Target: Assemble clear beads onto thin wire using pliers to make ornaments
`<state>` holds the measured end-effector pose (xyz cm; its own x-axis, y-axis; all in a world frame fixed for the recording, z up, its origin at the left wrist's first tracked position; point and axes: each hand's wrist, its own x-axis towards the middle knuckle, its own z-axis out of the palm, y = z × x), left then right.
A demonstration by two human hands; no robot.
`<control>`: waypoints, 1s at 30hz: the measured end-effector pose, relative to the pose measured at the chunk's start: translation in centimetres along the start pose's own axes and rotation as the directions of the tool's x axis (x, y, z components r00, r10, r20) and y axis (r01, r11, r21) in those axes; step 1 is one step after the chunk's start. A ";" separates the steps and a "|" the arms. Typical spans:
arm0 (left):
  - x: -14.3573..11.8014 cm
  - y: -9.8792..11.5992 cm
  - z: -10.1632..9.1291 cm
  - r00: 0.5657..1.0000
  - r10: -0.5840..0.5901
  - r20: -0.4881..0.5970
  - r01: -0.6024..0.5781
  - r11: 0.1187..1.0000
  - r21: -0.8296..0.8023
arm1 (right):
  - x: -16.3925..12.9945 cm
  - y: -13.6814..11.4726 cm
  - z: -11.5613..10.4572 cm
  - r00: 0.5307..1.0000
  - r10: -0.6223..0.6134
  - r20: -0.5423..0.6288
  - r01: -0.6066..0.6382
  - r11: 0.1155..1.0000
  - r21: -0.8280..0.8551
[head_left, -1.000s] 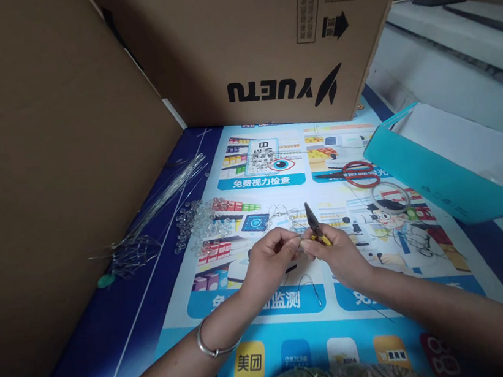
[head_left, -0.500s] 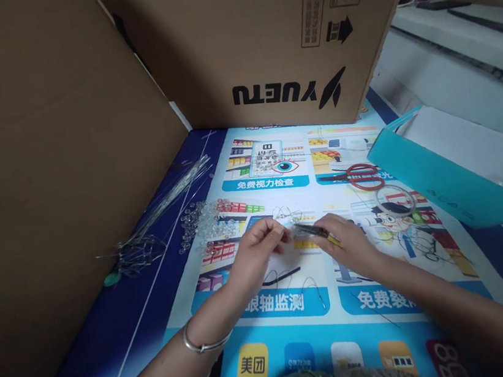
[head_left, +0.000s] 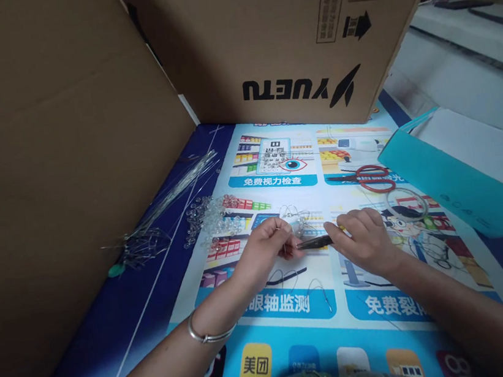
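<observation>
Two hands of yours meet over the printed mat; your left hand has thumb and forefinger pinched together on fine wire, its detail too small to make out; your right hand is curled closed around the pliers, their dark nose pointing left to your left fingertips, though you cannot tell here whether the tips grip the wire; a silver bangle circles your left wrist; just beyond your fingers lie wire loops, and nearer you a bent wire; to the left sits a spread of clear beads, and past it a wire bundle; to the right rest red-handled scissors, a clear ring-shaped coil near them and a teal box; brown cardboard stands upright behind everything
</observation>
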<state>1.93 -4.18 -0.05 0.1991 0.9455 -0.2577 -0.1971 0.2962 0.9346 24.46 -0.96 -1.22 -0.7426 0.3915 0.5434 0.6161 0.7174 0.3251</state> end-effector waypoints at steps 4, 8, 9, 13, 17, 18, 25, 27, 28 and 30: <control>-0.1 0.2 0.2 0.999 -0.036 -0.019 0.035 0.999 -0.034 | 0.2 0.0 0.1 0.996 -0.036 -0.079 0.034 0.999 -0.029; -0.1 0.5 0.3 0.998 -0.049 -0.047 0.046 0.998 -0.049 | 0.2 0.1 -0.1 0.995 -0.046 -0.084 0.042 0.998 -0.054; -0.1 0.5 0.3 0.998 -0.049 -0.047 0.047 0.998 -0.045 | 0.2 0.1 -0.1 0.995 -0.051 -0.083 0.046 0.997 -0.061; -0.2 0.5 0.2 0.998 -0.048 -0.038 0.047 0.999 -0.017 | 0.2 0.2 -0.4 0.994 -0.083 -0.076 0.077 0.994 -0.080; -0.2 0.5 0.2 0.998 -0.053 -0.035 0.053 0.999 0.006 | 0.2 0.1 -0.4 0.994 -0.094 -0.061 0.089 0.993 -0.084; -0.2 0.5 0.2 0.998 -0.059 -0.035 0.060 0.998 0.011 | 0.2 0.1 -0.4 0.994 -0.097 -0.058 0.091 0.992 -0.084; 0.0 0.3 0.1 0.997 -0.076 -0.034 0.077 0.997 0.024 | 0.2 0.2 -0.4 0.993 -0.107 -0.057 0.102 0.992 -0.079; 0.0 0.3 0.1 0.996 -0.082 -0.033 0.083 0.996 0.026 | 0.2 0.2 -0.4 0.992 -0.117 -0.055 0.112 0.991 -0.079; 0.0 0.3 0.1 0.996 -0.085 -0.032 0.086 0.996 0.028 | 0.3 0.2 -0.5 0.991 -0.121 -0.055 0.117 0.990 -0.078; -0.1 0.3 0.1 0.996 -0.088 -0.031 0.089 0.996 0.030 | 0.3 0.2 -0.5 0.991 -0.124 -0.057 0.119 0.990 -0.077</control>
<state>1.93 -4.18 0.31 0.1855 0.9195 -0.3466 -0.1495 0.3750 0.9149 24.49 -0.98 -0.61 -0.7970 0.2663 0.5422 0.5414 0.7128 0.4458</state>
